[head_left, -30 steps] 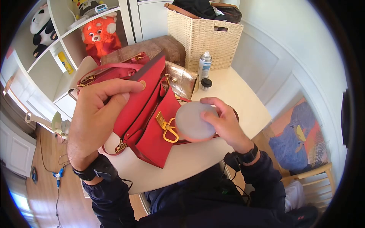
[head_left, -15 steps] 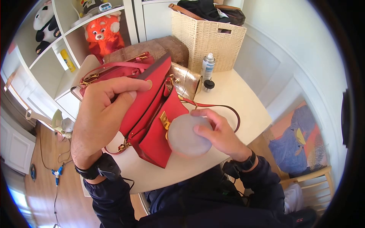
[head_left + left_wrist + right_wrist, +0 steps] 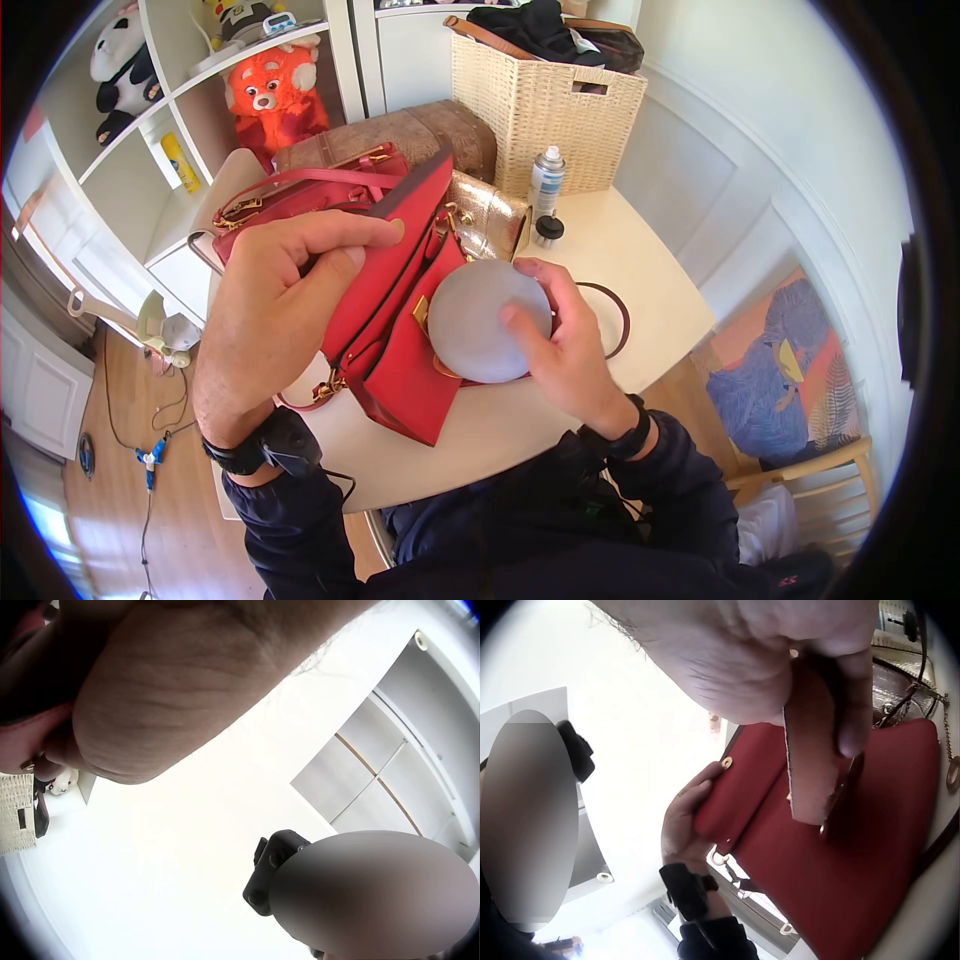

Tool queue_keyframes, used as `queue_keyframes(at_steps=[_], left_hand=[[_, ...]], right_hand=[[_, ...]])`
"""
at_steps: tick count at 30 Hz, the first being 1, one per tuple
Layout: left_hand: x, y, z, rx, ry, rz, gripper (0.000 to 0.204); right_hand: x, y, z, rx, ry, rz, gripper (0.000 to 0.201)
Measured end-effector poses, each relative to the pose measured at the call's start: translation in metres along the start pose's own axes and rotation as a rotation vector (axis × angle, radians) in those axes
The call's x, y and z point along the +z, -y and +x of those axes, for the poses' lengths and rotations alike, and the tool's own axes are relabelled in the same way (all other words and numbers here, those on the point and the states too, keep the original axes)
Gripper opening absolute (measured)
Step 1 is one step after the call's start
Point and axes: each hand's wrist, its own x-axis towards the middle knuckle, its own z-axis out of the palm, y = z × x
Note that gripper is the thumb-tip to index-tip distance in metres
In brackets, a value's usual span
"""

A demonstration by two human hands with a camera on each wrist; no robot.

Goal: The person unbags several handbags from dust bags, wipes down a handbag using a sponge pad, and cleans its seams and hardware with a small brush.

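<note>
My left hand (image 3: 285, 300) pinches the raised flap (image 3: 425, 200) of a red handbag (image 3: 400, 390) between thumb and forefinger. A round gold fitting shows by the fingertip. In my right hand (image 3: 575, 350) is a round grey pad (image 3: 475, 320), held with the thumb on its grey face and the fingers behind. The pad overlaps the bag's gold clasp (image 3: 421, 310) in the head view. Seen from the right wrist, the pad's reddish-brown side (image 3: 810, 757) stands close over the bag's red front (image 3: 832, 862). The left wrist view shows mostly the left palm (image 3: 165, 697).
Behind stand another red bag (image 3: 285, 200), a shiny gold bag (image 3: 490, 215) and a brown patterned bag (image 3: 400, 135). A spray can (image 3: 546, 182) and small black-capped bottle (image 3: 548, 231) stand on the white table (image 3: 640, 280), near a woven basket (image 3: 545, 115). A strap loops at right.
The right hand has brought the pad left across the bag's front, dipping toward the near edge and then rising again. My left hand keeps its pinch on the flap.
</note>
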Motion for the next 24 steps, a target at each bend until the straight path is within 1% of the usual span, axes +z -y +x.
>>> queue_keyframes(at_steps=[1, 2, 4, 5, 6, 8, 9, 10, 12, 13, 14, 16, 17, 19, 20, 22, 24], left_hand=[[0.000, 0.001, 0.000, 0.002, 0.003, -0.001, 0.030], [0.000, 0.002, 0.001, 0.003, 0.008, -0.002, 0.030], [0.000, 0.002, 0.001, 0.001, 0.013, -0.011, 0.030], [0.001, 0.001, 0.001, 0.003, 0.015, -0.020, 0.030], [0.001, 0.001, 0.002, 0.007, 0.016, -0.020, 0.030], [0.000, 0.001, 0.000, 0.004, 0.002, -0.002, 0.030], [-0.001, 0.001, 0.000, 0.005, -0.002, 0.000, 0.030], [-0.001, 0.002, 0.000, 0.005, 0.001, -0.011, 0.030], [0.000, 0.002, 0.000, 0.004, 0.005, -0.024, 0.030], [0.000, 0.000, 0.001, -0.003, 0.009, -0.022, 0.029], [0.001, 0.000, 0.001, -0.010, 0.014, -0.020, 0.029], [0.001, 0.000, 0.001, -0.011, 0.017, -0.018, 0.029], [0.001, 0.001, 0.000, -0.012, 0.016, -0.014, 0.029], [0.002, 0.001, 0.000, -0.006, 0.014, -0.017, 0.029], [0.002, 0.001, 0.000, -0.002, 0.011, -0.023, 0.029], [0.002, 0.000, 0.000, -0.001, 0.012, -0.017, 0.029], [0.003, 0.001, 0.001, 0.002, 0.013, -0.012, 0.029]], right_hand=[[0.002, 0.004, -0.003, -0.053, -0.002, -0.014, 0.049], [0.003, 0.014, -0.006, -0.052, -0.002, -0.014, 0.049], [0.002, 0.034, -0.010, -0.103, 0.080, -0.025, 0.052], [0.002, 0.033, -0.009, -0.211, 0.108, -0.015, 0.053], [0.000, 0.036, -0.010, -0.214, 0.105, -0.017, 0.053], [-0.004, 0.043, -0.013, 0.001, 0.152, 0.209, 0.052], [-0.004, 0.037, -0.010, -0.063, 0.097, 0.180, 0.051], [-0.006, 0.036, -0.006, -0.065, 0.100, 0.181, 0.051], [-0.009, 0.033, 0.004, -0.196, -0.069, -0.061, 0.050], [-0.005, 0.024, 0.014, -0.351, -0.155, -0.195, 0.051], [-0.004, 0.024, 0.014, -0.350, -0.156, -0.195, 0.051], [0.000, 0.034, 0.014, -0.382, -0.117, -0.487, 0.054], [0.005, 0.038, 0.013, -0.382, -0.119, -0.485, 0.054], [0.017, 0.044, 0.007, -0.476, -0.075, -0.482, 0.058], [0.021, 0.047, 0.003, -0.476, -0.076, -0.481, 0.058], [0.026, 0.052, -0.008, -0.471, 0.047, -0.400, 0.060], [0.026, 0.057, -0.016, -0.503, 0.073, -0.393, 0.062]])
